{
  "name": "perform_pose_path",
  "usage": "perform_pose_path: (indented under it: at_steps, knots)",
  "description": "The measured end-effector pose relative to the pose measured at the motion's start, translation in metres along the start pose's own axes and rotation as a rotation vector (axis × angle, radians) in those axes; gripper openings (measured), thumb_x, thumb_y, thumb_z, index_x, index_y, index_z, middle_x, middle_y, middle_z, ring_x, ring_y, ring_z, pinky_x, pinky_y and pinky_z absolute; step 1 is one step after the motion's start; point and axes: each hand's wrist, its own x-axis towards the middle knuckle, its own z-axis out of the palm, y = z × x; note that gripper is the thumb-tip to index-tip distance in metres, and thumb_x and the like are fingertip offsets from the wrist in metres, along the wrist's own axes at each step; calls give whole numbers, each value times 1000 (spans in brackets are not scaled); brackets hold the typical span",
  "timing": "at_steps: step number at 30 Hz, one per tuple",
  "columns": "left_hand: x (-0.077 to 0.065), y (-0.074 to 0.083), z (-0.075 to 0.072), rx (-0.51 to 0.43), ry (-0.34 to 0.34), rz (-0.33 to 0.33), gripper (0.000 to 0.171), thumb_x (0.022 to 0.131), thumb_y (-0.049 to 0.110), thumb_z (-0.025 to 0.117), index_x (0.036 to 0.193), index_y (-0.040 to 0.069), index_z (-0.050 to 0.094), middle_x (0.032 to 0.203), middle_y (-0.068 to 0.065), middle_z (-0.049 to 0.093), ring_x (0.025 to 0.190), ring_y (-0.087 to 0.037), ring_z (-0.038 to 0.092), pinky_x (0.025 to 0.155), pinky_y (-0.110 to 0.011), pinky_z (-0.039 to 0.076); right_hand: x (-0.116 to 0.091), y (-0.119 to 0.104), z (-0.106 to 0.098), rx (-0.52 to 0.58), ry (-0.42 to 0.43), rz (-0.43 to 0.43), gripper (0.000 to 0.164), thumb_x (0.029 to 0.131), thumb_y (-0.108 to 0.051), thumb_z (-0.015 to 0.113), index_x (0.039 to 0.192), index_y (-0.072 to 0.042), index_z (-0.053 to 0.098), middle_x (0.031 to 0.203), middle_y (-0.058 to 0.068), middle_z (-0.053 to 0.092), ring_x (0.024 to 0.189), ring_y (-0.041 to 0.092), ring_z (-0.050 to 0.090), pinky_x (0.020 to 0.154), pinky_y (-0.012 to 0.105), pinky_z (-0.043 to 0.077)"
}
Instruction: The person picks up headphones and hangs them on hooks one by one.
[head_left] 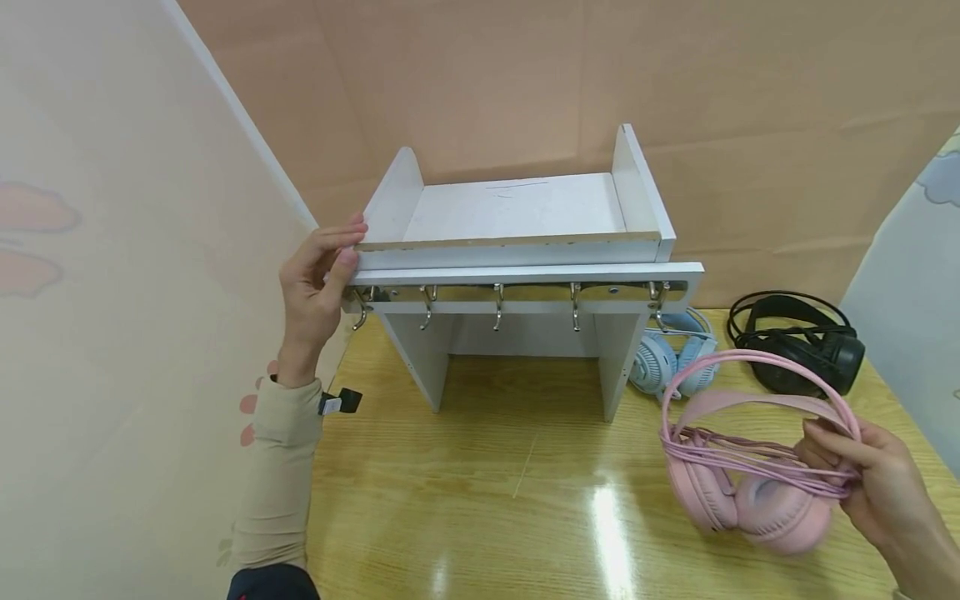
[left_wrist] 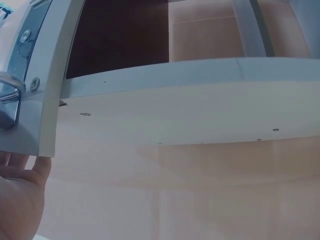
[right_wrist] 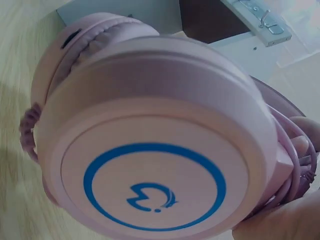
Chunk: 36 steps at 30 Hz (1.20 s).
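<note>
My left hand (head_left: 311, 279) grips the left end of a white shelf (head_left: 517, 254), near its hook rail (head_left: 536, 293). In the left wrist view, the fingers (left_wrist: 40, 167) show at the end of that rail. My right hand (head_left: 873, 475) holds pink headphones (head_left: 780, 508) by one side of the headband, where the wound cable (head_left: 750, 458) runs across. They hang above the table, ear cups down, right of the shelf. One ear cup (right_wrist: 155, 165) with a blue ring fills most of the right wrist view.
Light blue headphones (head_left: 656, 362) lie by the shelf's right leg (head_left: 618, 367). Black headphones (head_left: 813, 350) lie farther right on the wooden table (head_left: 480, 500). Several metal hooks (head_left: 498, 308) stick out from the rail. A patterned panel (head_left: 127, 333) stands at the left.
</note>
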Motion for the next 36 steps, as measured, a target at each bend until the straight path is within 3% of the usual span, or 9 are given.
perform_pose_path:
  at_steps: [5,12,18,25,36]
  knots:
    - [-1,-1,0,-1,1,-5,20,102,-3,62,113,-18,69,124,-9,77,135,-31,67,122,-43,50,1,1,7,41,-53,-40,55,106,17,14,96,3,67,68,9,12,56,20,8,45,27,2]
    - [0,-2,-1,2,-3,2,22,102,1,64,113,-17,69,124,-9,77,135,-31,67,121,-43,51,6,1,21,106,-196,-103,63,100,20,3,102,12,66,65,8,18,52,20,14,42,28,7]
    - [1,-1,-1,-12,4,8,21,102,-1,62,113,-18,70,123,-10,77,135,-31,67,122,-45,50,11,6,37,127,-223,-190,60,96,22,-1,91,8,57,64,8,19,52,18,15,41,26,11]
    - [-1,-3,-1,-56,-9,6,22,103,-6,55,114,-19,69,124,-11,77,136,-33,65,126,-50,44,15,12,49,174,-263,-262,59,91,23,-4,91,14,55,64,8,22,52,17,19,44,28,11]
    - [0,-3,-2,-43,-11,-2,22,103,-6,55,113,-18,70,124,-9,78,136,-31,66,126,-48,45,25,18,68,266,-328,-342,39,90,24,1,74,-1,26,65,9,24,52,17,21,43,27,14]
